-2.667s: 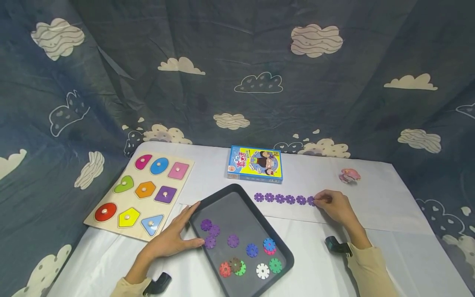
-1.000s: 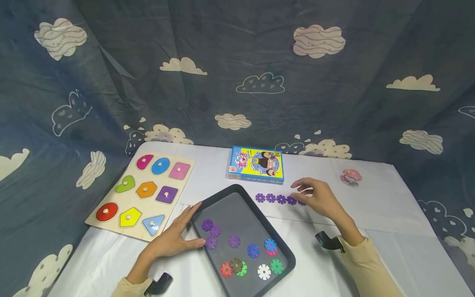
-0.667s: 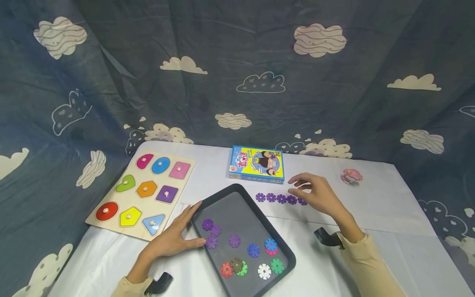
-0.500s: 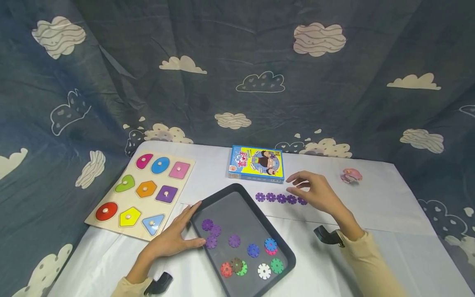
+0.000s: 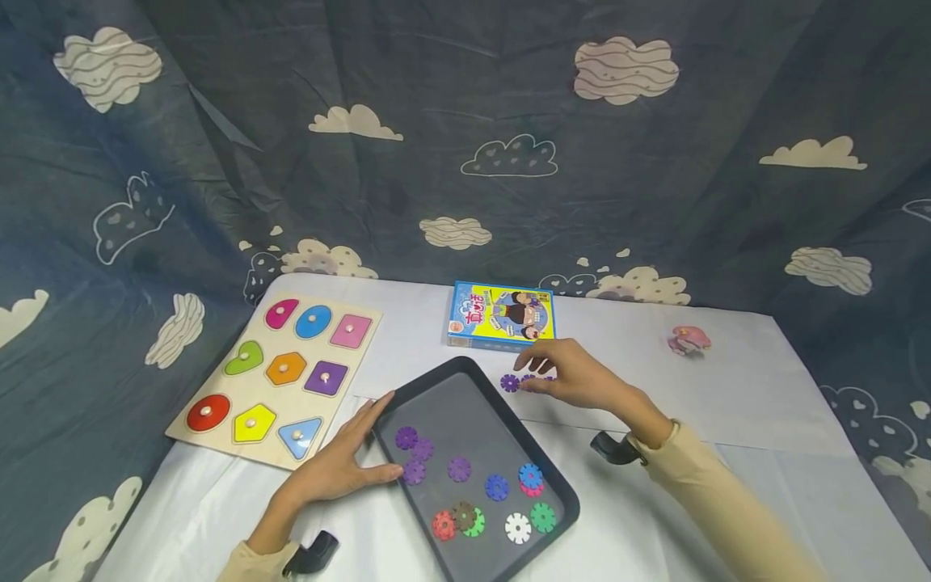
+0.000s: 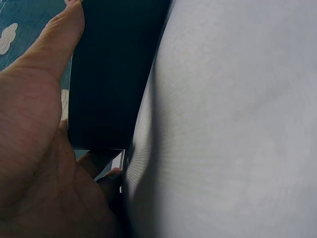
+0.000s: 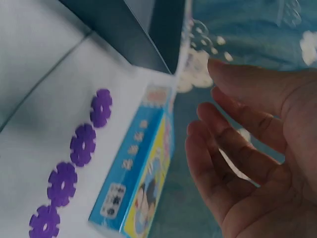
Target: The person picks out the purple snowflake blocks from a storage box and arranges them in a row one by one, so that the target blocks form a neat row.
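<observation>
My left hand (image 5: 338, 469) lies against the left edge of a dark grey tray (image 5: 520, 436), thumb on the rim and fingers stretched along the side. In the left wrist view the thumb (image 6: 52, 47) lies along the tray's dark wall (image 6: 111, 74). My right hand (image 5: 575, 376) hovers over a row of purple snowflake discs (image 5: 510, 383), hiding most of it. The right wrist view shows several of these purple discs (image 7: 83, 145) in line on the white cloth. There the right fingers (image 7: 237, 144) are loosely bent, with nothing between them.
Loose discs lie in the tray: several purple, plus a white disc (image 5: 518, 528), a green disc (image 5: 542, 517) and others. A cartoon box (image 5: 502, 315) stands behind the row. A wooden shape puzzle (image 5: 276, 380) is at left, a pink figurine (image 5: 688, 341) at right.
My right hand pinched the disc at the row's right end earlier. It has since let go and moved left along the row towards the tray. My left hand stays put.
</observation>
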`<action>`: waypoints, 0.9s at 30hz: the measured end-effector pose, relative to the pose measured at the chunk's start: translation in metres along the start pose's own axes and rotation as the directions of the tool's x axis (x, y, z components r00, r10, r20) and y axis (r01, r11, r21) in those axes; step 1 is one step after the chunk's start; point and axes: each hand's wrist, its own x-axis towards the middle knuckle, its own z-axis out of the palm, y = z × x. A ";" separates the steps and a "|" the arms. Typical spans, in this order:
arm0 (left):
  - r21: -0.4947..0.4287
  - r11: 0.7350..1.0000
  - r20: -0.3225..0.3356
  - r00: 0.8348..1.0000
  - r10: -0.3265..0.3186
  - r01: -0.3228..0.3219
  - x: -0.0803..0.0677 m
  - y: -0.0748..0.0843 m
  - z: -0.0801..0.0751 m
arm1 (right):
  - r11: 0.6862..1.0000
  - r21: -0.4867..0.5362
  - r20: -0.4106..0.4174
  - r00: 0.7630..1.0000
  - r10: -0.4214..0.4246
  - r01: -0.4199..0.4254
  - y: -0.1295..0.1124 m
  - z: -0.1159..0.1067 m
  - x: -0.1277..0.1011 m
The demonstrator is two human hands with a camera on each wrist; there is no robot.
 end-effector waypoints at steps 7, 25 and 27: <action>0.003 1.000 0.001 1.000 0.001 -0.001 0.001 0.000 0.000 | 0.997 -0.007 0.152 0.985 -0.080 0.082 -0.018 0.016 0.015; -0.008 1.000 0.005 1.000 -0.010 0.010 0.000 0.000 0.000 | 0.983 0.145 0.427 0.889 -0.167 0.115 -0.042 0.064 0.027; -0.009 1.000 0.005 1.000 -0.009 0.009 0.000 0.000 0.000 | 0.984 0.155 0.444 0.884 -0.147 0.085 -0.043 0.067 0.029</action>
